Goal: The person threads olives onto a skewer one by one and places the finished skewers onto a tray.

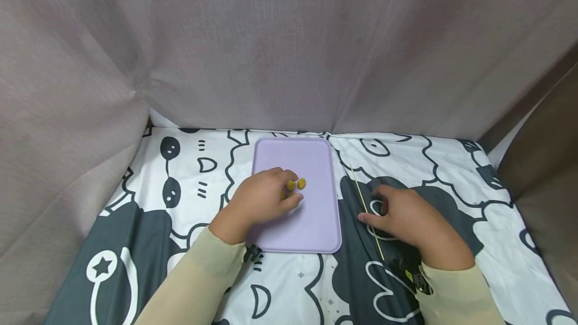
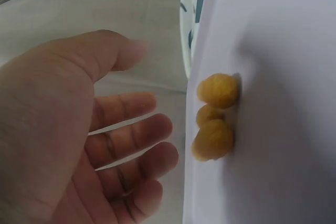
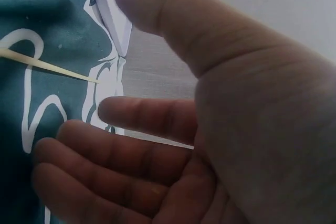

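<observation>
Three yellow, rounded lumps lie close together on a lilac tray (image 1: 311, 229); the left wrist view shows two larger lumps (image 2: 218, 91) with a smaller one (image 2: 208, 115) between them. My left hand (image 1: 262, 197) hovers over the tray beside the lumps, thumb apart from the loosely bent fingers, with nothing in its grasp. To the tray's right, a thin pale wooden skewer (image 1: 361, 194) lies lengthwise on the patterned cloth. Over this skewer is my right hand (image 1: 411, 214), thumb and fingers spread apart and the palm holding nothing. The skewer's tip (image 3: 94, 81) shows past the fingers in the right wrist view.
A black-and-white cartoon cloth (image 1: 207, 164) covers the table under the tray. Grey-beige curtain fabric (image 1: 253, 54) hangs behind and at the left side, with a darker brown drape (image 1: 542, 164) on the right.
</observation>
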The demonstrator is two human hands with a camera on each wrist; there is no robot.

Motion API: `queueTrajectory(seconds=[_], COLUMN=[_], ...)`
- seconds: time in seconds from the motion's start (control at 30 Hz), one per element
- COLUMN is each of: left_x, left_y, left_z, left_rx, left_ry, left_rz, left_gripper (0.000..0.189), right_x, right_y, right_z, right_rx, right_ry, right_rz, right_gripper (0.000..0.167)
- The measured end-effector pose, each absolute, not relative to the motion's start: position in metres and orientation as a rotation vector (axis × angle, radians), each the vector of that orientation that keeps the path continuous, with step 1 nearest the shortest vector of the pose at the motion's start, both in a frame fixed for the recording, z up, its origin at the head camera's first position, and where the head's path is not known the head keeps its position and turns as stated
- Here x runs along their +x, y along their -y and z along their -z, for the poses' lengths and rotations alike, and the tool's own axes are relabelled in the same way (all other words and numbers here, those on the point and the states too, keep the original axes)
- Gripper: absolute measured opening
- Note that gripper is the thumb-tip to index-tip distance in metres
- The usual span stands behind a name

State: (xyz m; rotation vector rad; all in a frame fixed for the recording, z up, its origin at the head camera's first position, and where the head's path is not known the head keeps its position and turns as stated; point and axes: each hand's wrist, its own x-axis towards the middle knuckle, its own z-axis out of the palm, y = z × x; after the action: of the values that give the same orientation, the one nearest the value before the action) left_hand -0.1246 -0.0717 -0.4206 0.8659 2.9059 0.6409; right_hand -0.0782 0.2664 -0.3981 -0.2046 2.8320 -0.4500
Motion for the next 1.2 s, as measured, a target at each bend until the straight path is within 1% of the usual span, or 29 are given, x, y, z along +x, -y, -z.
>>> queueTrajectory(seconds=[0.13,0.27,0.33,0.53,0.73,1.03,1.2], left_x=[-0.124,-0.123,-0.123,-0.123,-0.121,-0.12,-0.12], left_y=[0.068,0.066,0.065,0.063,0.059,0.055,0.053], left_z=[0.425,0.429,0.43,0.433,0.433,0.433,0.437], left_rx=[0.822,0.785,0.771,0.741,0.735,0.754,0.758], left_ry=[-2.895,-2.888,-2.89,-2.906,-2.922,-2.954,-2.963], left_rz=[-0.589,-0.562,-0.567,-0.559,-0.517,-0.408,-0.356], left_gripper=[0.04,0.037,0.035,0.029,0.016,0.016,0.007], right_x=[-0.077,-0.075,-0.073,-0.071,-0.069,-0.066,-0.065], right_y=[-0.266,-0.267,-0.268,-0.27,-0.27,-0.27,-0.271], right_z=[0.4,0.403,0.406,0.409,0.409,0.408,0.411], right_rx=[-0.19,-0.188,-0.204,-0.243,-0.236,-0.139,-0.119], right_ry=[-2.795,-2.774,-2.777,-2.786,-2.721,-2.569,-2.527], right_rz=[0.444,0.467,0.494,0.511,0.507,0.567,0.569], right_gripper=[0.064,0.045,0.039,0.034,0.03,0.025,0.024])
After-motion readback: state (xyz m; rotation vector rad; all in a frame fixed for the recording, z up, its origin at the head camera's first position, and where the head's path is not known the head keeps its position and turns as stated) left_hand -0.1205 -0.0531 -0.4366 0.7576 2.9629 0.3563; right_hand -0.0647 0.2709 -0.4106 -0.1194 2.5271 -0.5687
